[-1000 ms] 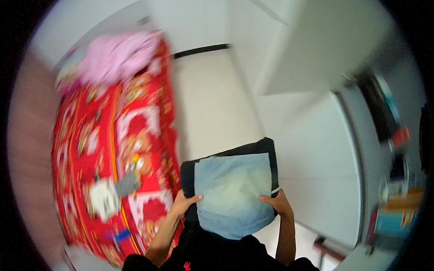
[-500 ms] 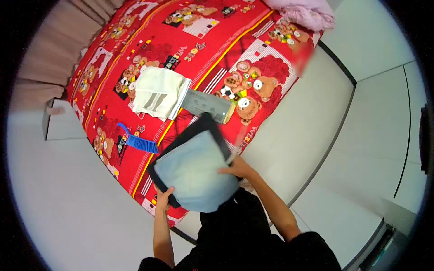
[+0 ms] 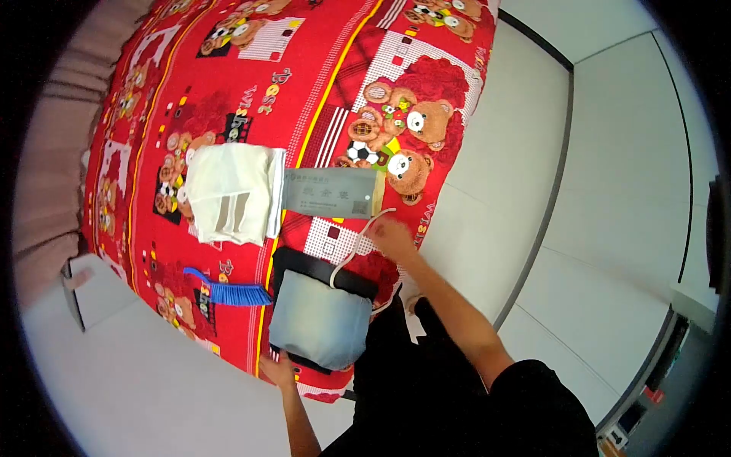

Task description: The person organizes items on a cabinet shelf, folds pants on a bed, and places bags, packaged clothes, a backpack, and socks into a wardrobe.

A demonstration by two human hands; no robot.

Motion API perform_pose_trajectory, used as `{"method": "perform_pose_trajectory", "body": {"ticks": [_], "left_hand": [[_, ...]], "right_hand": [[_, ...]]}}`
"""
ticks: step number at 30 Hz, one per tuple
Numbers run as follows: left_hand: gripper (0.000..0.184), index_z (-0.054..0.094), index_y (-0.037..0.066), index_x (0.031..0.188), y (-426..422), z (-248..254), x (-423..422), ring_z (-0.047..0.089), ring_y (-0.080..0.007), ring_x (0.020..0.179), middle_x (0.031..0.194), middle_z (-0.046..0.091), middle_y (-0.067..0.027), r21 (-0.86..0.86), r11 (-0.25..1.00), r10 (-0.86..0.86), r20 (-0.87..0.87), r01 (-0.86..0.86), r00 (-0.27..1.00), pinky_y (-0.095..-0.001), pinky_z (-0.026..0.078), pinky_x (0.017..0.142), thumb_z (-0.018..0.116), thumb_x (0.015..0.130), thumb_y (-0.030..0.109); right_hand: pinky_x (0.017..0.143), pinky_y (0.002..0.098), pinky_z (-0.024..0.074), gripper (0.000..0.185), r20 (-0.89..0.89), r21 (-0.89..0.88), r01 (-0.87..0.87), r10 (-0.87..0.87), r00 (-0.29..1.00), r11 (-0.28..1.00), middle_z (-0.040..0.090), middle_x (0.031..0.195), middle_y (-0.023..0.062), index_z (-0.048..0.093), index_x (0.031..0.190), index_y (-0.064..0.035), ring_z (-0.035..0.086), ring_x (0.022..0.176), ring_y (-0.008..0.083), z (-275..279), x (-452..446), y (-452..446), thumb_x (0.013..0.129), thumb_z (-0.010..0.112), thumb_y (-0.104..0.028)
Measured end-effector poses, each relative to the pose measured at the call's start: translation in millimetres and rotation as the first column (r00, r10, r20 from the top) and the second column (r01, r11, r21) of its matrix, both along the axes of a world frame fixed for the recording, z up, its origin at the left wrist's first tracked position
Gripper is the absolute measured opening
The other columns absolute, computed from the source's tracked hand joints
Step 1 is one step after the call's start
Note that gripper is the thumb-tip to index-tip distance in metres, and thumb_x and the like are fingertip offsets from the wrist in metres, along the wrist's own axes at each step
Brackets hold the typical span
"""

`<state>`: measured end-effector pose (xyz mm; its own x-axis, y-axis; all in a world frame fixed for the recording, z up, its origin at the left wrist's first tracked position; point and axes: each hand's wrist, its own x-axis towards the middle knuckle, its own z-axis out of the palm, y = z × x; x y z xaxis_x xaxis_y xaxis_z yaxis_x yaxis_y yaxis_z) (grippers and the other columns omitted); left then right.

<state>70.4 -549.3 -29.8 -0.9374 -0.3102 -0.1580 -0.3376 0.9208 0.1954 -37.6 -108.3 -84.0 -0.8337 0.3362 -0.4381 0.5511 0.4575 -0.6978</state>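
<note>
Folded light-blue jeans (image 3: 320, 321) lie on top of a folded black garment (image 3: 324, 268) at the bed's near corner. A whitish cord (image 3: 352, 251) loops up from this stack. My right hand (image 3: 394, 238), slightly blurred, is closed on the cord right of the stack. My left hand (image 3: 279, 371) rests at the lower left edge of the stack, thumb and fingers apart, fingertips partly hard to see. Beyond the stack is a grey printed plastic bag (image 3: 331, 192). Left of it lies a folded cream garment (image 3: 228, 194) with grey-brown stripes.
A blue bristle brush (image 3: 237, 294) lies left of the jeans on the red bear-print bedspread (image 3: 251, 335). Brown curtains (image 3: 61, 160) hang at the left, near a small white cabinet (image 3: 103, 293). Pale floor (image 3: 495, 198) and white cabinet doors (image 3: 609, 198) are at the right.
The jeans and black garment, held up in both hands before, now lie on the bed. My right hand has left them and moved up with the cord. My left hand has loosened its hold.
</note>
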Motion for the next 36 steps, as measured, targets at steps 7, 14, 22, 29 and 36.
{"method": "perform_pose_trajectory", "body": {"ticks": [7, 14, 22, 29, 36], "left_hand": [[0.04, 0.046, 0.0, 0.12, 244, -27, -189, 0.058, -0.0178, 0.093, 0.104, 0.059, -0.0127, 0.694, 0.7, -0.235, 0.0, 0.169, 0.972, -0.0302, 0.048, 0.081, 0.063, 0.088, 0.015], [0.034, 0.048, 0.006, 0.124, 318, -141, -235, 0.059, -0.028, 0.101, 0.118, 0.057, -0.0113, 0.69, -0.163, -0.005, 0.715, -0.706, 0.7, -0.0416, 0.054, 0.078, 0.044, 0.096, 0.027], [0.043, 0.048, 0.002, 0.126, 422, 53, -50, 0.057, -0.0222, 0.107, 0.119, 0.058, -0.0093, 0.841, -0.144, -0.502, 0.392, -0.521, 0.771, -0.0355, 0.049, 0.088, 0.053, 0.093, 0.03], [0.049, 0.042, 0.005, 0.13, 559, 122, 200, 0.053, -0.0243, 0.11, 0.123, 0.053, -0.0106, 0.807, 0.149, -0.949, 0.28, -0.572, 0.148, -0.039, 0.046, 0.093, 0.063, 0.087, 0.017], [0.018, 0.049, 0.006, 0.105, 731, 274, 451, 0.058, -0.0171, 0.077, 0.104, 0.058, -0.0112, 0.869, 0.03, -0.921, -0.168, -0.493, -0.353, -0.0298, 0.049, 0.063, 0.05, 0.096, 0.022]], "right_hand": [[0.076, 0.0407, 0.0517, 0.055, -0.137, -0.381, 0.413, -0.492, 0.86, 0.827, 0.064, 0.099, 0.0199, 0.048, 0.115, -0.0029, 0.064, 0.09, 0.0341, -74, -54, 35, 0.071, 0.074, -0.022], [0.071, 0.0412, 0.051, 0.017, 0.023, -0.266, 0.525, -0.539, 0.842, 0.808, 0.067, 0.08, 0.0172, 0.067, 0.083, -0.0018, 0.065, 0.077, 0.0314, -59, -84, 12, 0.073, 0.063, -0.015], [0.098, 0.0342, 0.0397, 0.051, -0.3, -0.723, 0.483, -0.854, 0.426, 0.495, 0.058, 0.116, 0.0098, 0.045, 0.131, -0.0024, 0.053, 0.11, 0.0205, 97, 155, 65, 0.081, 0.058, -0.002], [0.083, 0.0289, 0.0464, 0.042, -0.307, -0.684, 0.718, -0.944, -0.118, 0.132, 0.056, 0.105, 0.0026, 0.045, 0.124, -0.0038, 0.053, 0.096, 0.0121, 200, 487, 143, 0.085, 0.061, -0.003], [0.079, 0.0319, 0.0487, 0.045, -0.68, -0.415, 0.902, -0.616, -0.397, -0.124, 0.054, 0.101, 0.0053, 0.039, 0.128, -0.0035, 0.054, 0.091, 0.015, 373, 749, 171, 0.089, 0.059, -0.012]]}}
